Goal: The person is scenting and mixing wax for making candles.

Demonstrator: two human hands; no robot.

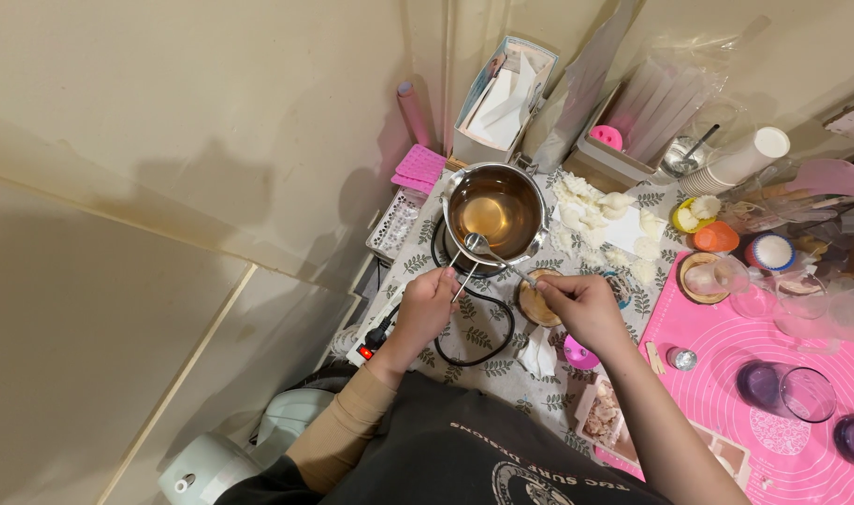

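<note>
A steel pot [535, 200] of amber liquid stands at the back of a leaf-patterned table [502, 379]. My left hand [426, 304] grips thin metal tongs [459, 271] that reach up to the pot's near rim. My right hand [577, 304] holds a metal spoon [491, 252] whose bowl rests at the same rim, next to the tong tips. A small round dish [535, 304] of pale stuff sits just under my right hand, partly hidden by it.
White wax-like chunks [607, 224] lie right of the pot. A pink mat [773, 374] at the right carries purple glass cups [782, 388]. A black cable [483, 332] loops to a power strip [369, 344]. Boxes, paper cups and a pink mould crowd the back.
</note>
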